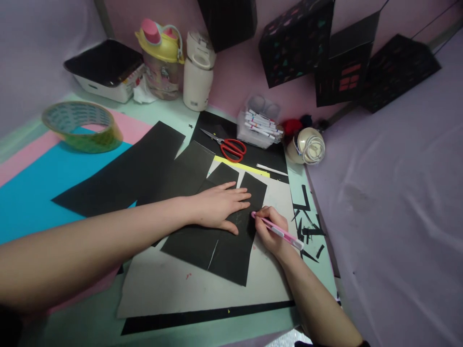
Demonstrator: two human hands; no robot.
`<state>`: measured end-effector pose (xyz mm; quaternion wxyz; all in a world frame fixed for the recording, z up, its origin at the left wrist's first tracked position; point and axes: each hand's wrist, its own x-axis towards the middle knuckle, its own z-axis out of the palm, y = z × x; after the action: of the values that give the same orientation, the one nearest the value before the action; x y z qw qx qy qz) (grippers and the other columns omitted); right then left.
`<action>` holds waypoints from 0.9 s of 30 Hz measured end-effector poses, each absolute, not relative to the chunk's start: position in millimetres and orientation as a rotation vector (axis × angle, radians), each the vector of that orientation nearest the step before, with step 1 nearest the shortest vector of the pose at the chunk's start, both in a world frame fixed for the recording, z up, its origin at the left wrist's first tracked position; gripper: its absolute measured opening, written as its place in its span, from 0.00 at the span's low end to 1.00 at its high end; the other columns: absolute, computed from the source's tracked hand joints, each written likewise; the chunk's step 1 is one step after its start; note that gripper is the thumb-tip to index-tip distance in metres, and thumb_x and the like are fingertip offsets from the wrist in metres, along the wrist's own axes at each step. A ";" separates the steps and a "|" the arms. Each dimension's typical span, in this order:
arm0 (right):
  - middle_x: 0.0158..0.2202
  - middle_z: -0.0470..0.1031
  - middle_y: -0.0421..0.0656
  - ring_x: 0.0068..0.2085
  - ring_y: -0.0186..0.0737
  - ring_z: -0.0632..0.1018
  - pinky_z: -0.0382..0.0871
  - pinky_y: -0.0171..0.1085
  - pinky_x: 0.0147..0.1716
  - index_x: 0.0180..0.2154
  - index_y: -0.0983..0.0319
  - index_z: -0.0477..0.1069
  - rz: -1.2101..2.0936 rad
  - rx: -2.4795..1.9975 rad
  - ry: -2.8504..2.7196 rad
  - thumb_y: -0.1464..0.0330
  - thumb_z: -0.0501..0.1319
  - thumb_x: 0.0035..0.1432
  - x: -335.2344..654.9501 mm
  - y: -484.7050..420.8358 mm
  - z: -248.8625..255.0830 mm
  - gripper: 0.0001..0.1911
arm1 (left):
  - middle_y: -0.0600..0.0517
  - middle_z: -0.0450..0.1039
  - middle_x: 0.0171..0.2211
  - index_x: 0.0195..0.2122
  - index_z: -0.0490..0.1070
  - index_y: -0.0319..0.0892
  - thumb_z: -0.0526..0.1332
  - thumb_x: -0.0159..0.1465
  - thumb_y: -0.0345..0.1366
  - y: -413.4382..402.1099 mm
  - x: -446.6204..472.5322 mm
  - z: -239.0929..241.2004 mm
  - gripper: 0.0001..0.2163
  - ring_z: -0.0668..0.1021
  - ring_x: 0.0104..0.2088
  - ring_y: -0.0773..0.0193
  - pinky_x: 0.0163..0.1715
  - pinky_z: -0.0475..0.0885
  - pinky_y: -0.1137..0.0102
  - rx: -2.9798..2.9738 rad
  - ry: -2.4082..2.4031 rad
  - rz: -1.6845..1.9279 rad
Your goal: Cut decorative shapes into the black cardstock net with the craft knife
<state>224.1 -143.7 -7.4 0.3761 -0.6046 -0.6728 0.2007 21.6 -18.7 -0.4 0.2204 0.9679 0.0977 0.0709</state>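
My left hand [219, 206] lies flat with fingers spread on a black paper sheet [231, 255]. This sheet has a notch at its far edge and a thin white slit near its front. In my right hand [274, 226] is a slim pink-and-white craft knife [285, 234], its pink tip at the sheet's right edge; I cannot make out a blade. Beneath the sheet is a pale board [159, 294]. More black paper [126, 168] lies to the left, partly under my left forearm.
Red-handled scissors [232, 149], a white pen [271, 169] and a box of markers [258, 127] lie beyond the sheet. Black scraps [313, 231] are at right. A tape roll [83, 127] stands left, bottles [198, 79] behind. Black paper lanterns [296, 43] hang above.
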 end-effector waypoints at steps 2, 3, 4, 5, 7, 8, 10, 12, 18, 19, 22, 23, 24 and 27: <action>0.28 0.69 0.39 0.28 0.37 0.71 0.64 0.37 0.29 0.31 0.57 0.64 0.520 -1.544 -1.730 0.72 0.57 0.58 224.3 -143.8 -6.8 0.05 | 0.48 0.54 0.67 0.64 0.60 0.46 0.62 0.61 0.55 -18.9 21.6 -0.7 0.33 0.53 0.68 0.56 0.68 0.40 0.60 2.675 0.273 0.191; 0.28 0.69 0.39 0.28 0.37 0.70 0.64 0.37 0.29 0.31 0.57 0.64 0.523 -1.544 -1.731 0.72 0.57 0.58 224.3 -143.9 -6.3 0.05 | 0.48 0.54 0.67 0.64 0.60 0.45 0.62 0.61 0.55 -18.9 21.7 -1.0 0.34 0.53 0.68 0.56 0.68 0.40 0.60 2.680 0.269 0.197; 0.28 0.69 0.39 0.27 0.36 0.70 0.63 0.37 0.29 0.31 0.57 0.64 0.530 -1.547 -1.732 0.72 0.57 0.58 224.2 -144.0 -5.7 0.05 | 0.47 0.54 0.67 0.64 0.60 0.44 0.62 0.61 0.55 -18.9 21.7 -1.3 0.34 0.54 0.68 0.56 0.68 0.41 0.60 2.687 0.267 0.203; 0.28 0.68 0.39 0.27 0.36 0.70 0.63 0.37 0.29 0.31 0.57 0.64 0.535 -1.549 -1.732 0.73 0.57 0.58 224.1 -144.2 -5.2 0.05 | 0.47 0.54 0.67 0.64 0.60 0.43 0.62 0.61 0.55 -18.9 21.8 -1.5 0.34 0.54 0.68 0.56 0.68 0.41 0.60 2.695 0.262 0.207; 0.28 0.68 0.39 0.27 0.36 0.69 0.63 0.37 0.29 0.31 0.57 0.64 0.538 -1.544 -1.735 0.73 0.57 0.58 223.7 -144.5 -4.6 0.05 | 0.45 0.54 0.67 0.64 0.60 0.41 0.61 0.62 0.55 -18.8 22.0 -1.5 0.34 0.54 0.68 0.56 0.68 0.41 0.60 2.715 0.255 0.204; 0.28 0.68 0.38 0.27 0.36 0.69 0.63 0.37 0.29 0.31 0.57 0.63 0.536 -1.540 -1.737 0.73 0.57 0.58 223.5 -144.7 -4.7 0.06 | 0.45 0.54 0.67 0.64 0.61 0.41 0.61 0.62 0.55 -18.7 22.0 -1.3 0.34 0.53 0.68 0.56 0.68 0.41 0.60 2.725 0.253 0.196; 0.28 0.68 0.38 0.27 0.36 0.70 0.63 0.37 0.29 0.31 0.57 0.63 0.527 -1.532 -1.737 0.73 0.57 0.58 223.4 -145.1 -5.4 0.06 | 0.45 0.54 0.67 0.64 0.61 0.40 0.61 0.62 0.56 -18.6 22.1 -0.6 0.34 0.53 0.69 0.57 0.67 0.40 0.60 2.737 0.255 0.176; 0.27 0.68 0.38 0.27 0.37 0.70 0.64 0.38 0.29 0.31 0.57 0.63 0.520 -1.529 -1.741 0.73 0.57 0.58 223.9 -145.3 -6.4 0.06 | 0.45 0.53 0.67 0.64 0.61 0.42 0.60 0.62 0.56 -18.5 22.0 -0.2 0.34 0.53 0.69 0.57 0.67 0.39 0.61 2.734 0.257 0.163; 0.28 0.68 0.39 0.28 0.37 0.71 0.64 0.37 0.29 0.32 0.57 0.63 0.514 -1.494 -1.800 0.73 0.57 0.58 228.3 -144.8 -6.9 0.06 | 0.46 0.53 0.67 0.64 0.60 0.43 0.60 0.62 0.56 -18.4 21.6 -2.0 0.33 0.52 0.69 0.58 0.67 0.38 0.61 2.717 0.254 0.180; 0.28 0.68 0.39 0.28 0.36 0.71 0.64 0.37 0.29 0.32 0.57 0.63 0.520 -1.489 -1.808 0.74 0.57 0.58 229.0 -144.8 -6.7 0.06 | 0.45 0.53 0.67 0.64 0.60 0.42 0.60 0.62 0.56 -18.3 21.6 -2.4 0.34 0.53 0.69 0.57 0.67 0.39 0.61 2.720 0.251 0.184; 0.29 0.68 0.39 0.28 0.36 0.71 0.64 0.36 0.29 0.32 0.57 0.63 0.524 -1.484 -1.818 0.74 0.57 0.58 230.3 -145.0 -6.3 0.06 | 0.45 0.54 0.67 0.64 0.60 0.42 0.60 0.62 0.55 -17.9 21.5 -2.6 0.34 0.54 0.68 0.56 0.67 0.40 0.60 2.723 0.245 0.203; 0.28 0.68 0.39 0.28 0.36 0.71 0.64 0.36 0.29 0.32 0.58 0.63 0.522 -1.479 -1.822 0.74 0.57 0.58 230.5 -145.1 -6.5 0.06 | 0.45 0.54 0.67 0.64 0.61 0.41 0.60 0.62 0.56 -17.8 21.5 -2.3 0.34 0.54 0.68 0.55 0.67 0.40 0.60 2.724 0.241 0.204; 0.28 0.68 0.38 0.28 0.36 0.71 0.64 0.36 0.28 0.32 0.58 0.63 0.519 -1.471 -1.827 0.75 0.57 0.58 230.6 -145.1 -6.7 0.06 | 0.44 0.54 0.67 0.64 0.61 0.41 0.60 0.62 0.56 -17.6 21.6 -1.8 0.34 0.54 0.68 0.55 0.67 0.41 0.59 2.728 0.236 0.200; 0.28 0.68 0.38 0.27 0.34 0.70 0.63 0.35 0.28 0.32 0.58 0.63 0.505 -1.448 -1.837 0.76 0.57 0.57 230.6 -144.9 -7.4 0.07 | 0.44 0.53 0.67 0.64 0.60 0.39 0.59 0.63 0.57 -17.2 21.9 -0.3 0.35 0.53 0.69 0.56 0.67 0.39 0.60 2.743 0.230 0.159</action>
<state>230.6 -144.9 -7.4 0.3655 -0.5632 -0.7146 0.1965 21.9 -17.2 -0.3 0.1909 0.9766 0.0817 0.0565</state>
